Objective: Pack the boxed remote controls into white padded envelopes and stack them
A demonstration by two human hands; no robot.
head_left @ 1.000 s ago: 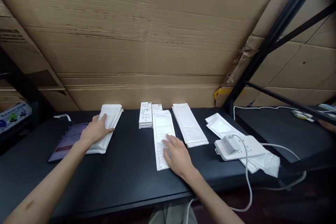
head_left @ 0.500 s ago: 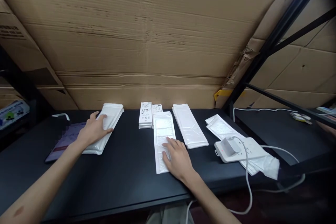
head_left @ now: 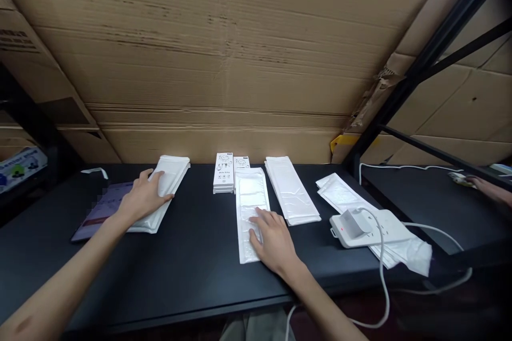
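From here I read both my hands as open, not clamped: the left hand (head_left: 143, 197) lies flat on a white padded mailer (head_left: 174, 173) and the right hand (head_left: 274, 240) spreads over a second padded mailer (head_left: 250, 192), seemingly pinning each against the black table (head_left: 192, 277), near small white boxes (head_left: 223, 172).

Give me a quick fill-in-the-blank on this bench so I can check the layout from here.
The left hand rests on a white padded mailer, with a tablet lying to that mailer's ____. The small white boxes sit ____ the second mailer, which is under the right hand. A white ____ with a cord lies across the rightmost mailers.

The missing words, in order: left, behind, power strip.
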